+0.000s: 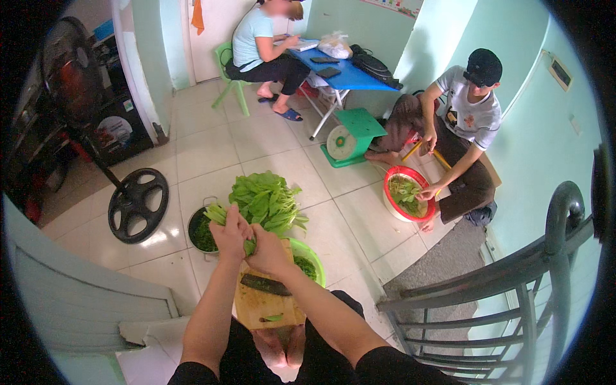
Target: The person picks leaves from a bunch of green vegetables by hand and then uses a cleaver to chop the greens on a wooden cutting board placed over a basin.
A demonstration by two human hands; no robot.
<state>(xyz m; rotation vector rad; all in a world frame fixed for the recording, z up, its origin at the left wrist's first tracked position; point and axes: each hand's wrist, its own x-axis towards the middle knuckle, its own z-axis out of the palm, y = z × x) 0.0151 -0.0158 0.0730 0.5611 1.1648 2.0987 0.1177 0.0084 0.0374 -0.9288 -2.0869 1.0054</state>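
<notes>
A bunch of leafy greens (217, 212) is gripped between my two hands, its pale stems sticking out at the upper left. My left hand (231, 236) wraps around the stems, and my right hand (265, 250) closes on the leafy end. Below them lies a wooden cutting board (248, 308) with a dark-bladed knife (265, 284) across it and a leaf scrap (273, 318) near its front edge. Chopped greens fill a metal pot (201, 231) on the left and a green basin (315, 255) partly under the board. Beyond my hands sits a heap of whole leafy greens (264, 197).
A co-worker (474, 110) sits at right, handling greens over a red-rimmed basin (409, 192). Behind stand a green scale (353, 137) and a blue folding table (346, 72), with another person (262, 43) seated there. A fan base (138, 206) is left; a metal railing (481, 284) is right.
</notes>
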